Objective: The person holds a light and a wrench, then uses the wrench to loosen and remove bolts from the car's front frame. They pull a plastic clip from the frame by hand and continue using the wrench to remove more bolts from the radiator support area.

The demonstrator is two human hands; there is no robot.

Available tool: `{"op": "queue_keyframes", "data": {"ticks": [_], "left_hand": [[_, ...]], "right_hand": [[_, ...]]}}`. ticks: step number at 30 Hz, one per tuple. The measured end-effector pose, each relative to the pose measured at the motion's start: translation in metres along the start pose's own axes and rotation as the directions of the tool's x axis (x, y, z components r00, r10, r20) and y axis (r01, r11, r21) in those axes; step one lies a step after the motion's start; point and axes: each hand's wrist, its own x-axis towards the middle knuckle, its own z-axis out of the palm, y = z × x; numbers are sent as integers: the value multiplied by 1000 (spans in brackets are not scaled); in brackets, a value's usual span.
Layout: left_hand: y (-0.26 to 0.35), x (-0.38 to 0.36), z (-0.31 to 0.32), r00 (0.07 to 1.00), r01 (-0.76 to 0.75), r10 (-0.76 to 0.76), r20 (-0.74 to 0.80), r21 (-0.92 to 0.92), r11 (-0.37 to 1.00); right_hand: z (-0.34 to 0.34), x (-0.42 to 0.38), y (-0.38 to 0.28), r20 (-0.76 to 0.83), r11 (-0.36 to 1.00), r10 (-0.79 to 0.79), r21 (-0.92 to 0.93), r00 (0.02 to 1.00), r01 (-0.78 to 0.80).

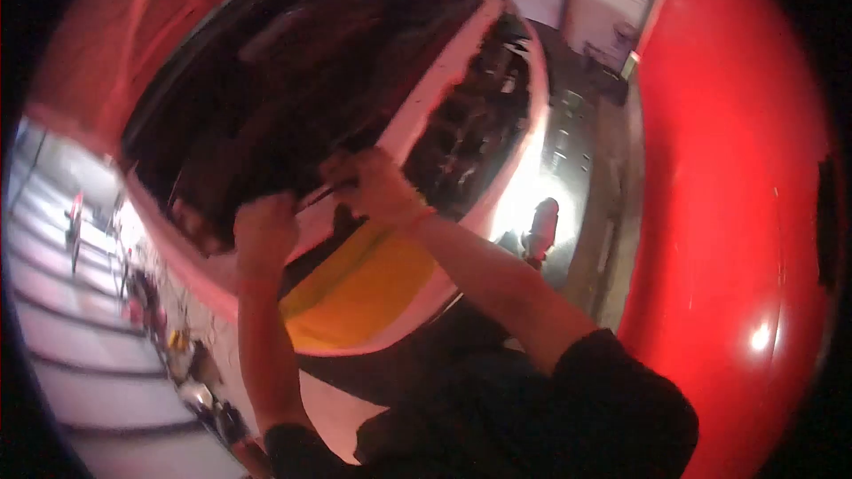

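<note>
Both hands are at the pale edge of a car body [426,98], beside a wide dark area [293,80] that may be glass or an opening. My left hand [264,232] is closed in a fist at this edge; whatever it grips is hidden. Just to the right, my right hand [377,188] has its fingers curled around a thin, dark, rod-like piece [319,196] that points towards the left hand. Its kind cannot be made out in the blur. A yellow cloth or cover [359,288] lies on the body right below the hands.
A lit work lamp [543,222] stands at the right near a grey surface [568,142]. Dark, cluttered parts [470,124] fill a recess beyond the pale edge. A large glossy red panel [728,213] rises at the right. Several small items [191,372] lie at the lower left.
</note>
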Motion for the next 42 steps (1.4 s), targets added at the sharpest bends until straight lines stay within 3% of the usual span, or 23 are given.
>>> {"op": "queue_keyframes", "data": {"ticks": [1,2,3,4,5,6,7,9,12,13,15,19,21,22,24,28,30,34,36,37,39,40,42], "left_hand": [[-7,5,17,990,-5,6,-140,12,1000],[-12,6,27,963,2,10,-271,41,999],[-9,10,29,973,46,-48,-227,-13,999],[-2,10,34,987,102,-77,-142,177,979],[18,6,1,990,133,-134,30,41,990],[37,-3,-28,977,201,-199,72,-24,979],[43,-11,-40,992,89,-77,102,-111,990],[53,-27,0,978,-69,4,-211,-300,951],[68,-35,-22,982,24,-81,-169,-313,949],[62,-38,-27,978,49,-108,-180,-306,951],[43,-36,-37,989,-49,13,-146,-250,967],[13,4,-1,993,109,-112,-29,-100,989],[3,15,19,965,125,-105,-242,69,990],[4,15,18,961,127,-105,-254,71,989],[20,9,10,983,169,-179,-41,-171,971],[58,-30,-3,999,49,-44,23,-236,971],[72,-30,2,996,59,-77,-49,-293,954],[41,-26,-25,999,7,-17,-40,-254,967],[33,-16,-28,994,85,-70,84,-188,979],[26,-7,-21,994,89,-73,86,-191,977],[11,13,7,996,86,-85,-16,100,991],[9,16,15,997,82,-80,-21,97,992],[7,26,24,994,84,-94,46,189,978]], "right_hand": [[8,-5,2,98,956,199,199,975,-215],[-10,2,-18,222,891,307,275,926,-361],[-12,-2,-16,120,888,211,392,970,-241],[-5,0,-7,118,956,100,265,988,-128],[3,4,4,113,991,-15,137,993,0],[3,6,3,136,988,65,128,989,-82],[4,3,-1,161,980,151,106,975,-169],[2,7,-16,237,956,179,186,955,-225],[-10,15,-32,319,866,360,235,877,-441],[-6,11,-28,335,874,333,241,882,-421],[6,4,-14,144,834,514,148,846,-532],[7,4,-7,212,857,431,210,877,-471],[4,9,-12,284,839,384,290,879,-460],[2,11,-16,278,845,375,290,885,-449],[-2,13,-24,226,891,453,-70,862,-449],[6,2,-8,191,956,292,-39,937,-290],[8,0,1,170,886,421,136,891,-444],[0,10,-27,190,798,552,163,812,-581],[10,1,-2,205,824,475,240,856,-514],[8,3,-9,209,823,475,237,855,-516],[0,7,-23,232,820,527,115,817,-561],[1,5,-17,226,821,528,111,818,-561],[2,5,2,308,908,355,111,883,-404]]}}
